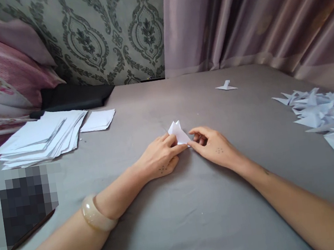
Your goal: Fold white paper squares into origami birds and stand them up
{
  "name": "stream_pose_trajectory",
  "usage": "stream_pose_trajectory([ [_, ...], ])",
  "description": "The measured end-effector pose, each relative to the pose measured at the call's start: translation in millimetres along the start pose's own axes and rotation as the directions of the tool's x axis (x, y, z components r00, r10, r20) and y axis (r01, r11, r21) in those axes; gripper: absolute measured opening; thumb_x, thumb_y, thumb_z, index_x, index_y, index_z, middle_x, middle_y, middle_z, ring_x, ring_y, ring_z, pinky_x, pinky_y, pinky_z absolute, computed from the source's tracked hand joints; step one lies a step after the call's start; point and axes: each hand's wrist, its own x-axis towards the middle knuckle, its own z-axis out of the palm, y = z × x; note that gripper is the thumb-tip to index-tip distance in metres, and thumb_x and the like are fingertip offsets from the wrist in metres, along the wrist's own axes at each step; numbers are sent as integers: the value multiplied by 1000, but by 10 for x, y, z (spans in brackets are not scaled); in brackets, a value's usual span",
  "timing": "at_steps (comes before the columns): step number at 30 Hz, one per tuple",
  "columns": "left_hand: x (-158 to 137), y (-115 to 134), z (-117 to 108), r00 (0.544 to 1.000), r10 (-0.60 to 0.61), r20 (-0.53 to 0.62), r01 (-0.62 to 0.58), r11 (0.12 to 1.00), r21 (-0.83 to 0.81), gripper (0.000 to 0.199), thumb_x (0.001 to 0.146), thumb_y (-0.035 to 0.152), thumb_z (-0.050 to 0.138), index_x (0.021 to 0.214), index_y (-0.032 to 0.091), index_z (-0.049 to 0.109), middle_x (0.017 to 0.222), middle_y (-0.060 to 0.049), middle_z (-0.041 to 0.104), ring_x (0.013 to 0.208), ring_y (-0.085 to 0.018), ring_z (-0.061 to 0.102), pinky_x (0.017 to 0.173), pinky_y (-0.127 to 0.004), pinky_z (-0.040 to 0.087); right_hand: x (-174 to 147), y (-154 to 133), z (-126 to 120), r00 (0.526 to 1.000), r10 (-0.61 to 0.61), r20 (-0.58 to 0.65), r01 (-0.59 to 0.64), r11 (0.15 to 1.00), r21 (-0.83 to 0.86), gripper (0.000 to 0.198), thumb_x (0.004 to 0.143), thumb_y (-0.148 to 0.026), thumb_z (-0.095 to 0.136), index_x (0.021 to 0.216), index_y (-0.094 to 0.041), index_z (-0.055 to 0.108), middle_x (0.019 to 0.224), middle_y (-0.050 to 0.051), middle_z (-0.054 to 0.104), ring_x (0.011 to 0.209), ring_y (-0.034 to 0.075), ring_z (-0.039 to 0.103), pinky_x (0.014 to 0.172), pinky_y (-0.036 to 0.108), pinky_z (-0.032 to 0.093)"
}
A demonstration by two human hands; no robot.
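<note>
A small folded white paper (179,134) with two pointed tips at its top lies on the grey cloth in front of me. My left hand (161,155) presses on its left side and lower edge, the index finger stretched along that edge. At the lower right corner, the thumb of my right hand (211,143) touches the paper. The other fingers of that hand curl beside it, and whether they pinch the corner from behind is hard to see. A pale bangle (96,213) sits on my left forearm.
Stacks of white sheets (44,138) and smaller paper squares (98,120) lie at the left. Several folded paper pieces (327,113) are heaped at the right. One folded paper figure (226,86) stands farther back. A blurred dark object (26,207) lies at the near left.
</note>
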Motion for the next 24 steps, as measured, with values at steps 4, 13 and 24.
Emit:
stream_pose_trajectory([
  [4, -52, -2, 0, 946, -74, -315, 105, 991, 81, 20, 87, 20, 47, 101, 15, 60, 93, -10, 60, 86, -21, 52, 77, -34, 43, -4, -64, 32, 979, -205, -7, 202, 973, -113, 11, 86, -24, 56, 80, -21, 65, 83, 1, 63, 69, 12, 56, 65, 26, 42],
  [13, -95, -9, -41, 939, 38, -341, 72, 950, 304, 16, 90, 11, 49, 85, 21, 61, 96, -1, 67, 102, -20, 50, 90, -40, 24, -70, -45, -40, 762, -647, 33, 507, 564, -652, 27, 91, -8, 43, 86, -18, 67, 87, 5, 63, 72, 16, 48, 68, 31, 34],
  [24, -97, 29, -43, 969, -69, -237, 110, 980, 163, 23, 89, 31, 55, 76, 19, 69, 111, -6, 64, 105, -25, 47, 91, -43, 26, -223, -42, -35, 945, -313, 100, 326, 856, -402, 15, 92, -26, 51, 93, -22, 66, 93, 2, 57, 74, 12, 53, 61, 26, 37],
])
